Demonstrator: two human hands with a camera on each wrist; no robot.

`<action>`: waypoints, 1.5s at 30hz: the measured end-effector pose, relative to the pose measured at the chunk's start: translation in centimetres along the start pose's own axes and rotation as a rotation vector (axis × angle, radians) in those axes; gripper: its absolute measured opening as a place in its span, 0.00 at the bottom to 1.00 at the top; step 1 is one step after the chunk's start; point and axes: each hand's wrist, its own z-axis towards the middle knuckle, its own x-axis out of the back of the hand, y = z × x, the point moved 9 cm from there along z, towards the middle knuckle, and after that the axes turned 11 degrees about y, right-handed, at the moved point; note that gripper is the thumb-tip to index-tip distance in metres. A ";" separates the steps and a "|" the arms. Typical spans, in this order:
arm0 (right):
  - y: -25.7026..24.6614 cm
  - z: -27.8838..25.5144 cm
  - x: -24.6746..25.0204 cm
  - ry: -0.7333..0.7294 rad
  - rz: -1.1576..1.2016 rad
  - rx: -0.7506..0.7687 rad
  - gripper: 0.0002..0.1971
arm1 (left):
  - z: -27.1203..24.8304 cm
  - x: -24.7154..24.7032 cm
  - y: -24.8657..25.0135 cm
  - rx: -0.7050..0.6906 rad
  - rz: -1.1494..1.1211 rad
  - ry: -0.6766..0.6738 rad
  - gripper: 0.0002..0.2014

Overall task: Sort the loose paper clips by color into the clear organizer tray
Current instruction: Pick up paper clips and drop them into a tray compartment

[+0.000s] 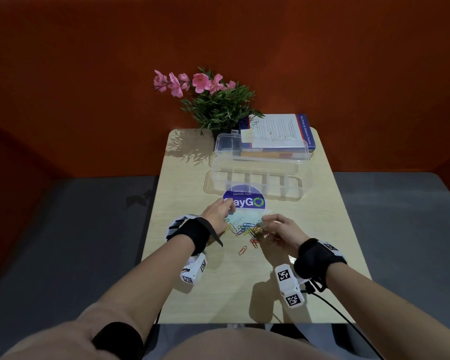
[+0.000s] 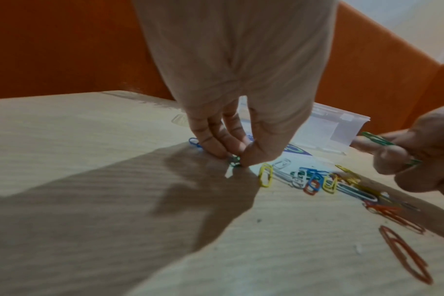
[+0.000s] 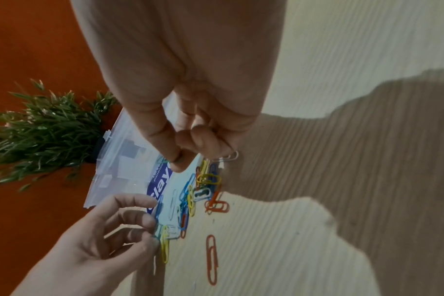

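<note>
Head cam: our left hand (image 1: 218,214) pinches a green clip (image 2: 234,160) off the counter (image 1: 244,281), right hand (image 1: 281,227) grips green clips (image 2: 378,139) above the pile (image 1: 246,228).

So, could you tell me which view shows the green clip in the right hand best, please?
The left wrist view: the green clip juts clear of the right hand. The head view shows only a tiny blur at the fingers; the right wrist view mostly hides it behind the fingertips.
</note>
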 end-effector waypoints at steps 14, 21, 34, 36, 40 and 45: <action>-2.9 -0.9 -1.9 0.055 -0.559 0.365 0.10 | -0.8 0.1 1.7 0.104 -0.056 0.037 0.09; -1.7 -2.6 -1.1 0.017 -0.936 0.515 0.09 | -0.7 -1.8 2.7 0.085 -0.021 0.039 0.09; -2.0 -1.9 0.0 0.117 -0.899 0.495 0.06 | -1.6 -2.0 0.2 0.093 0.033 -0.028 0.10; -2.4 -2.0 -0.1 0.137 -0.903 0.509 0.06 | -2.1 -1.5 -0.8 0.118 0.028 -0.006 0.11; -1.9 -2.3 -1.3 0.052 -0.972 0.534 0.07 | -2.2 -0.7 -0.6 0.111 -0.008 0.087 0.07; -1.4 -2.0 -1.9 0.011 -1.109 0.544 0.07 | -1.6 -1.4 1.8 0.034 0.011 0.114 0.06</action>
